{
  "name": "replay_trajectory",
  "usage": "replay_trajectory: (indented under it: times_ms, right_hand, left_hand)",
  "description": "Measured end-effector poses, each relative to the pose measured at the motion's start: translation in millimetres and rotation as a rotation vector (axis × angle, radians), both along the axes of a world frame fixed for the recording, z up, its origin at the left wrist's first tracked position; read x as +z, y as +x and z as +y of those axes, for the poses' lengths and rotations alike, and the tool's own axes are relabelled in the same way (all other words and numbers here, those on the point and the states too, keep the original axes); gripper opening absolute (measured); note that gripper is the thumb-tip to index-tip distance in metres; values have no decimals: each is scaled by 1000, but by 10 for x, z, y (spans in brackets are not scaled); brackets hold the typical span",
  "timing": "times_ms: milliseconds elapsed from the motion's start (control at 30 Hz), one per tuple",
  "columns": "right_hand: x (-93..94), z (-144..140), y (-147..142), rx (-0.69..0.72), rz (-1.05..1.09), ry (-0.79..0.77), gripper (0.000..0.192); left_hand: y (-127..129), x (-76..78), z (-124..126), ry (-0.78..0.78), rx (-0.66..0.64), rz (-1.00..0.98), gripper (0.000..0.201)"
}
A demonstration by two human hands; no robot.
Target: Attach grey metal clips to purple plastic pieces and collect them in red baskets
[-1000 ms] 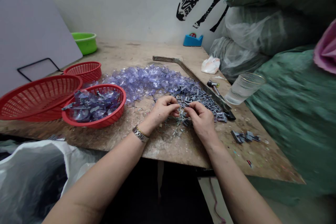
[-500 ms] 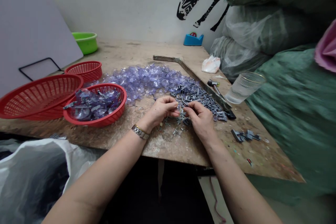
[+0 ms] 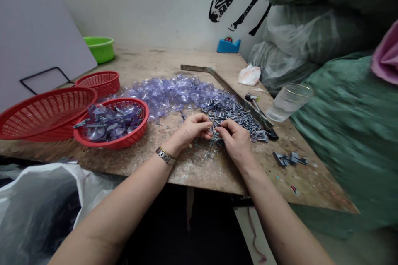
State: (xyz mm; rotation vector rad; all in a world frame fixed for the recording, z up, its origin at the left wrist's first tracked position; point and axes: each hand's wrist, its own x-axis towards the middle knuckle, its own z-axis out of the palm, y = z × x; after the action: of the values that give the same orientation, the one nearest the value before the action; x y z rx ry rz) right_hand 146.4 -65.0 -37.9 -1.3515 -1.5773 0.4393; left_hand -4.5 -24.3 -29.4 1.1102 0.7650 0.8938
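Left hand point(image 3: 192, 127) and right hand point(image 3: 235, 137) pinch small grey clips point(image 3: 214, 136) together, fingertips meeting. Clip pile point(image 3: 236, 116) just behind, on bench point(image 3: 149, 64).

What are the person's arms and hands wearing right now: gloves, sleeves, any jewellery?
Both arms are bare to above the elbow, with no sleeves in view, and neither hand is gloved. The left hand has a metal link wristwatch, silver with gold-toned edges, at its wrist. The right hand and its wrist carry nothing; no rings are visible.

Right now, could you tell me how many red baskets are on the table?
3. A large one sits at the left edge, a small one behind it, and one holding purple and metal pieces nearest the left hand. None seems hidden.
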Motion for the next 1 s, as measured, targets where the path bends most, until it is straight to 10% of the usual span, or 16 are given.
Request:
replay_trajectory:
  times_ms: [1000]
  right_hand:
    - [-37,-22,27,37,-114,5,14]
  left_hand:
    - [-78,20,3,168,-159,200,8]
